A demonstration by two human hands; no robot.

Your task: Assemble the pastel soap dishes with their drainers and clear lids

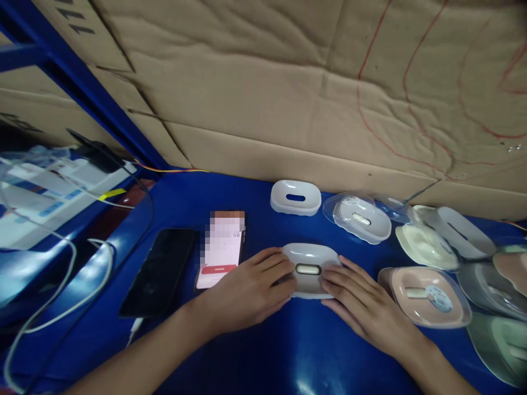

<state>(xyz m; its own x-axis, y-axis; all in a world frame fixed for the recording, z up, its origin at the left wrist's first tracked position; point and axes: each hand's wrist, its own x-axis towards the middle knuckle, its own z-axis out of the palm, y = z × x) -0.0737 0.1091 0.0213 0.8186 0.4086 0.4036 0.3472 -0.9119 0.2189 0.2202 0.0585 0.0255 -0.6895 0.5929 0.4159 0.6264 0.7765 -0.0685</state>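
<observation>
The grey soap dish (pixel 309 270) sits upside down on the blue table (pixel 288 351), near the middle, with its pale oval drain insert showing on top. Both hands are on it. The left hand (pixel 251 288) lies flat along its left end, fingers together and curled lightly over the rim; the right hand (pixel 362 302) does the same at the right end, fingers extended and pressing on the edge. Neither hand is closed around anything, they bracket the dish from both sides.

Doing this well looks like a matter of even pressure: push both ends at once so the dish stays flat on the table rather than rocking, and keep fingertips off the oval insert so it seats square.

Just beyond, toward the cardboard wall (pixel 288 82), a white soap dish (pixel 295 197) rests inverted too. To the right lies a cluster of others, one in a clear wrapper (pixel 357 218), a cream one (pixel 426 246), a pink one (pixel 426 296). To the left lie a lit phone (pixel 221 249) and a dark phone (pixel 160 271), with white cables (pixel 61 296) farther left.
</observation>
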